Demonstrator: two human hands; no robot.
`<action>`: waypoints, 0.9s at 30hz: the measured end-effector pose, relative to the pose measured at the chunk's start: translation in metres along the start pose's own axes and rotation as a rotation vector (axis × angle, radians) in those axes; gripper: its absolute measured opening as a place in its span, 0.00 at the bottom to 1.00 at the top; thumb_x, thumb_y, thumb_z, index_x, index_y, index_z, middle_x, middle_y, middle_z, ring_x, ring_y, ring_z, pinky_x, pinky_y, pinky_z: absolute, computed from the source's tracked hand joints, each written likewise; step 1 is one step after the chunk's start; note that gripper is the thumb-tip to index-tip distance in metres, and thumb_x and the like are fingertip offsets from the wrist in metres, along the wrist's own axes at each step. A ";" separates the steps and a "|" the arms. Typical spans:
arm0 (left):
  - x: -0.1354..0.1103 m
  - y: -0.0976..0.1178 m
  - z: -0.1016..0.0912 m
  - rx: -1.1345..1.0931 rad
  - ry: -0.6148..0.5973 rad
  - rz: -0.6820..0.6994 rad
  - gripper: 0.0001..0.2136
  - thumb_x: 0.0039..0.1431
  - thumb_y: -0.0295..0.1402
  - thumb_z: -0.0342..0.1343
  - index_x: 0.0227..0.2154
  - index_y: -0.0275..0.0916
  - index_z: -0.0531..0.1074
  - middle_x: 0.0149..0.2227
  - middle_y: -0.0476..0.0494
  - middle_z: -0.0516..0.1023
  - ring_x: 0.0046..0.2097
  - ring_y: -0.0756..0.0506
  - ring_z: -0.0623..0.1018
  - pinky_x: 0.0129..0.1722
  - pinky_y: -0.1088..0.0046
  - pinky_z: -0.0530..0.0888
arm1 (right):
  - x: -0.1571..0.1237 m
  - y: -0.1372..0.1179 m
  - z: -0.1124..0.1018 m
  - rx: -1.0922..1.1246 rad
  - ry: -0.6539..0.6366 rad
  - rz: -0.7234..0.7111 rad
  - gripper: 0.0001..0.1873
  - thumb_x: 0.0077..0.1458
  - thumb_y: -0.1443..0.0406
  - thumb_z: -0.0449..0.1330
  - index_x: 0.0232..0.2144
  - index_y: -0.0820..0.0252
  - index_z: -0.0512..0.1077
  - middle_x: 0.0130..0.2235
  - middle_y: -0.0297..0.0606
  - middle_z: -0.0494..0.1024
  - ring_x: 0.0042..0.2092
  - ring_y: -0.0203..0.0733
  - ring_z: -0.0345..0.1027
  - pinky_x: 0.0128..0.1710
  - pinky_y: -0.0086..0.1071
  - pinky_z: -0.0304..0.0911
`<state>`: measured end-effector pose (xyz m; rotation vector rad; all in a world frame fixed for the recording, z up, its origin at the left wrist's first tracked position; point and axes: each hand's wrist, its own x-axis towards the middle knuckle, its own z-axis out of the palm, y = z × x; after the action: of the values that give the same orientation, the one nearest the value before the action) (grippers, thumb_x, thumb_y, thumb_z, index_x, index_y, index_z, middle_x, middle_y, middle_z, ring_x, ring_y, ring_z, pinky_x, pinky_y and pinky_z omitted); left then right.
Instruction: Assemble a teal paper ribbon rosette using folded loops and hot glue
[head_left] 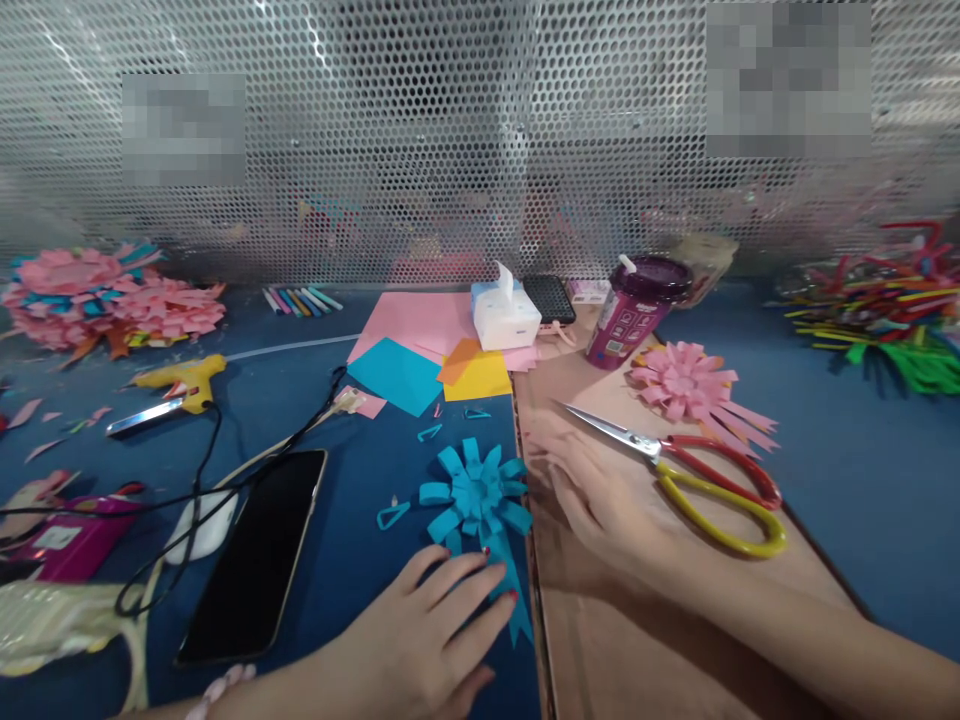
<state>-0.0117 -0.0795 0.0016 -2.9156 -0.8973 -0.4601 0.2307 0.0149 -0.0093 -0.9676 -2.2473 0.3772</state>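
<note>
- Right, the blue looped-paper flower (477,492) lies on the blue tabletop (360,570), just beside the edge of the brown board (600,650) — between your two hands and slightly past your left.
- From your left hand (442,625), the flower's head is between 12 and 1 o'clock; from your right hand (600,490), it is at 9 o'clock.
- Its long axis runs from the looped head to the notched ribbon tail (517,615), which points between 5 and 6 o'clock.
- Your left is the nearer hand: its fingertips overlap the lower petals and the tail in this view — whether they press on the paper, you cannot tell from here.
- Your left fingers are spread and bent a little, with nothing held between them.
- Your right fingers are stretched towards the flower, blurred at the tips, just beside its right-hand loops; no object shows in their grasp.
- The red-and-yellow-handled scissors (655,453) sit at 2 o'clock from your right hand, blades pointing to 10.
- The pink paper flower (684,378) is at 1 o'clock from that hand, beyond the scissors.
- Your smartphone (259,555) lies at 10 o'clock from your left hand.
</note>
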 end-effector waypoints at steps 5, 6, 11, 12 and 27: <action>-0.002 0.000 0.000 -0.014 -0.032 -0.005 0.19 0.64 0.38 0.49 0.54 0.35 0.68 0.56 0.42 0.72 0.55 0.42 0.69 0.54 0.63 0.60 | 0.006 -0.003 0.000 -0.042 -0.045 -0.057 0.18 0.57 0.74 0.50 0.49 0.58 0.69 0.46 0.43 0.75 0.48 0.47 0.66 0.48 0.46 0.66; -0.002 0.000 0.001 -0.017 -0.037 -0.006 0.19 0.64 0.38 0.49 0.54 0.35 0.67 0.56 0.42 0.72 0.55 0.42 0.69 0.55 0.63 0.60 | 0.007 -0.004 0.001 -0.040 -0.048 -0.068 0.17 0.58 0.74 0.51 0.48 0.58 0.70 0.45 0.43 0.75 0.47 0.47 0.66 0.46 0.45 0.67; -0.003 0.000 0.000 -0.030 -0.040 0.003 0.19 0.64 0.38 0.49 0.55 0.35 0.67 0.57 0.42 0.71 0.55 0.41 0.69 0.55 0.62 0.59 | 0.005 -0.004 0.006 0.008 -0.060 -0.054 0.16 0.59 0.71 0.53 0.48 0.58 0.70 0.43 0.43 0.76 0.46 0.46 0.67 0.45 0.45 0.68; -0.003 0.000 0.000 -0.029 -0.043 0.006 0.19 0.65 0.38 0.49 0.55 0.35 0.67 0.57 0.42 0.71 0.55 0.41 0.69 0.55 0.62 0.60 | 0.005 -0.004 0.006 0.009 -0.064 -0.050 0.15 0.59 0.71 0.53 0.48 0.58 0.70 0.43 0.43 0.76 0.45 0.46 0.67 0.45 0.45 0.68; -0.005 -0.002 -0.001 -0.048 -0.052 0.015 0.18 0.64 0.36 0.51 0.55 0.36 0.67 0.58 0.41 0.70 0.57 0.42 0.68 0.56 0.64 0.60 | 0.009 -0.004 0.002 0.013 -0.065 -0.046 0.11 0.60 0.69 0.54 0.44 0.59 0.72 0.42 0.41 0.78 0.45 0.44 0.70 0.46 0.44 0.67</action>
<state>-0.0169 -0.0807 0.0005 -2.9884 -0.8825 -0.4125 0.2226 0.0190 -0.0042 -0.9072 -2.3189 0.4074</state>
